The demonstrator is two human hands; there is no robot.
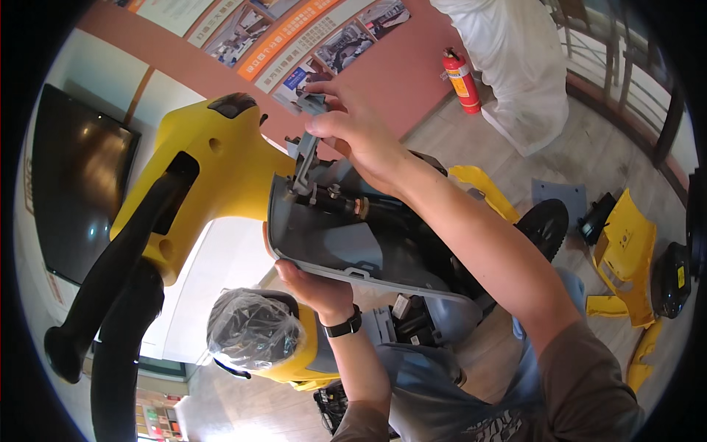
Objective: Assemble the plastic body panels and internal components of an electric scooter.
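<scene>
A yellow scooter front (213,177) with black handlebar grips (110,280) fills the left side. Behind its head sits a hollow grey plastic panel (350,247), with a dark metal steering column (331,200) showing inside. My left hand (317,289), wearing a black wristband, grips the near edge of this panel, thumb on the outside and the other fingers mostly hidden. Above the column, my right hand (357,132) pinches a narrow grey plastic piece (305,151) between thumb and fingers. The lower end of that piece reaches down to the column.
Yellow body panels (626,247) and black parts lie on the floor at right, near a dark wheel (545,227). A plastic-wrapped seat (254,331) is below. A red fire extinguisher (462,81) stands by a white-draped object (519,66). A black screen (81,184) is at left.
</scene>
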